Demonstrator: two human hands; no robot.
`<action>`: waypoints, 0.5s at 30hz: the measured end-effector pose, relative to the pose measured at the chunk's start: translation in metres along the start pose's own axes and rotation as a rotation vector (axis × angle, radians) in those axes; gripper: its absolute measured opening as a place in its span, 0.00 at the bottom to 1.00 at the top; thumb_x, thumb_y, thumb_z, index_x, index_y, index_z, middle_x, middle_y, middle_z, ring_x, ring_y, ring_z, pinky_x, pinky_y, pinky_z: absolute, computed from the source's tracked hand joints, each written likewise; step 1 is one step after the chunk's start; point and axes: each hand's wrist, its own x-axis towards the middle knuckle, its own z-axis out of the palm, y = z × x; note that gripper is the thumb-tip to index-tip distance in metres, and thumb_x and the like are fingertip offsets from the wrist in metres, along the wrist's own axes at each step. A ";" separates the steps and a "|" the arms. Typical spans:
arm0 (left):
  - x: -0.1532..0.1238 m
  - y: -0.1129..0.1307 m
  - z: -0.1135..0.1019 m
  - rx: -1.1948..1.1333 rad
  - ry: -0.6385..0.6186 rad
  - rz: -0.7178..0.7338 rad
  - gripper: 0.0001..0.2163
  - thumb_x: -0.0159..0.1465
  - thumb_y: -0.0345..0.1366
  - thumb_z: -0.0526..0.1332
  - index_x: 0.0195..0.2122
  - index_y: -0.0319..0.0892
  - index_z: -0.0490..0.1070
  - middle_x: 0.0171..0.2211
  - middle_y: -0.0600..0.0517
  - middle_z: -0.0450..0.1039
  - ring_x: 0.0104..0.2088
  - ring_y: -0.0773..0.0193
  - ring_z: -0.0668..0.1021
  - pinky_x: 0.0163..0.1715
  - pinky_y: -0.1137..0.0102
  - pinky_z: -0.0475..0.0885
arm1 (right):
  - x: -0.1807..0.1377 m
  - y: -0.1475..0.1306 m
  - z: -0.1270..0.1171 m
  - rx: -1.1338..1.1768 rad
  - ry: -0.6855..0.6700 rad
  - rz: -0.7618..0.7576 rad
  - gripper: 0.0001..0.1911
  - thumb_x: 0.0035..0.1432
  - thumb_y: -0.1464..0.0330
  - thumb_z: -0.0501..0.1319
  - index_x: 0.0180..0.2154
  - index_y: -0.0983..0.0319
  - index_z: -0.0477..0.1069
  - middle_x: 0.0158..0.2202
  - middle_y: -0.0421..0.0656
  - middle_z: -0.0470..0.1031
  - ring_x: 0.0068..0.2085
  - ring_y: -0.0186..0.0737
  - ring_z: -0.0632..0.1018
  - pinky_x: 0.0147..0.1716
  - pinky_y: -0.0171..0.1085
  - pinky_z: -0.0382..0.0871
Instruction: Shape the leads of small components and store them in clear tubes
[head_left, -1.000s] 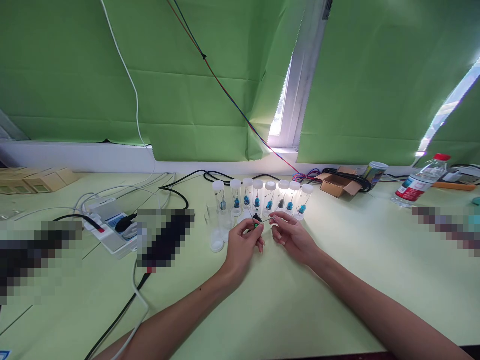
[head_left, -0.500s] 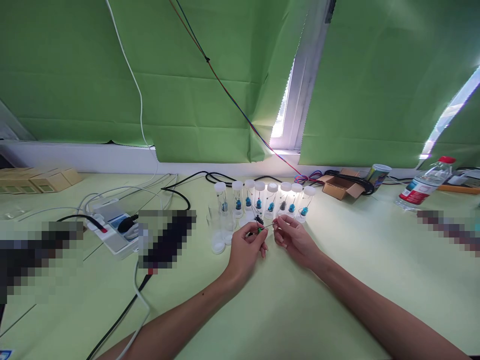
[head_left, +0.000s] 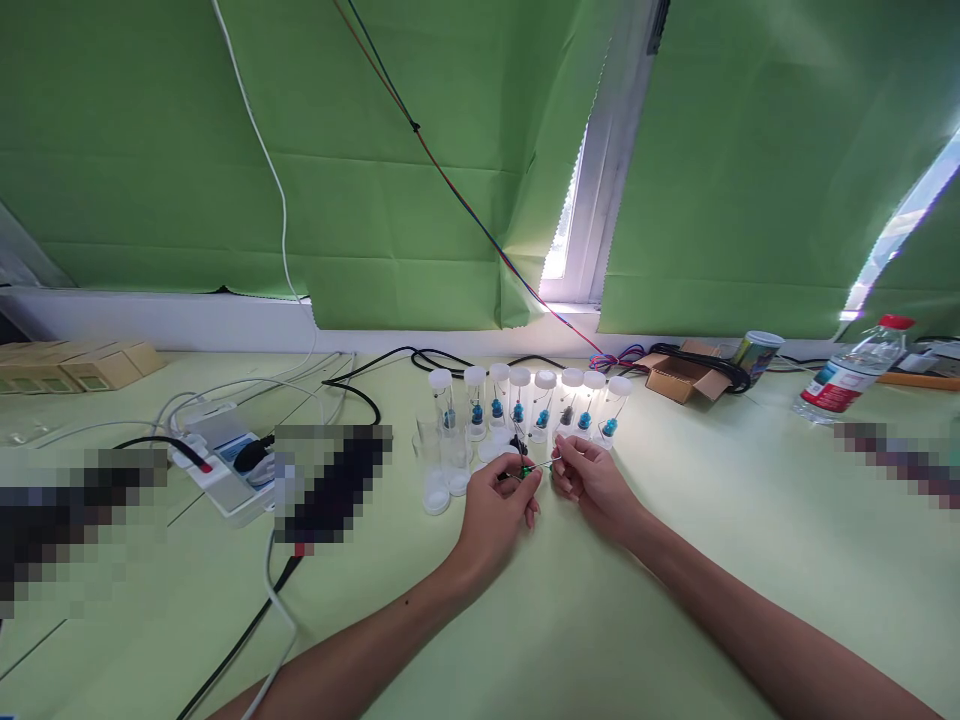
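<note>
My left hand (head_left: 496,508) is closed in a pinch on a small green piece (head_left: 526,471) with thin wire leads; its exact kind is too small to tell. A dark part (head_left: 517,446) stands up just behind those fingertips. My right hand (head_left: 598,487) pinches the far end of a thin wire (head_left: 543,464) that runs across from the green piece. Behind both hands stands a row of clear tubes with white caps (head_left: 545,379), several holding a blue part (head_left: 541,419) on wire. Left of them are open clear tubes (head_left: 456,455), partly overlapping.
A power strip (head_left: 225,465) with plugs and cables lies at left, near blurred dark objects. Cardboard boxes (head_left: 112,366) sit far left. At the back right are an open carton (head_left: 682,377), a can (head_left: 756,355) and a water bottle (head_left: 847,375). Green blinds (head_left: 420,220) hang behind.
Both hands have shifted slightly down and right in the picture, and the whole view has dipped a little. The green piece and wire stay between them.
</note>
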 end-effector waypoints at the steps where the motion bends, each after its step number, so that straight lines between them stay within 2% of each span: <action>1: 0.000 0.001 0.000 0.010 -0.003 -0.002 0.13 0.56 0.45 0.66 0.33 0.41 0.70 0.17 0.58 0.64 0.16 0.70 0.68 0.19 0.74 0.64 | 0.000 0.000 0.000 0.003 0.002 -0.001 0.21 0.47 0.53 0.71 0.25 0.63 0.68 0.19 0.35 0.65 0.18 0.27 0.63 0.17 0.31 0.51; 15: 0.000 0.003 -0.002 0.016 0.003 0.009 0.11 0.57 0.43 0.65 0.33 0.41 0.70 0.18 0.58 0.66 0.17 0.70 0.69 0.20 0.74 0.64 | 0.000 0.001 0.002 0.052 0.009 0.023 0.20 0.44 0.55 0.73 0.26 0.63 0.69 0.19 0.35 0.65 0.18 0.26 0.62 0.17 0.31 0.52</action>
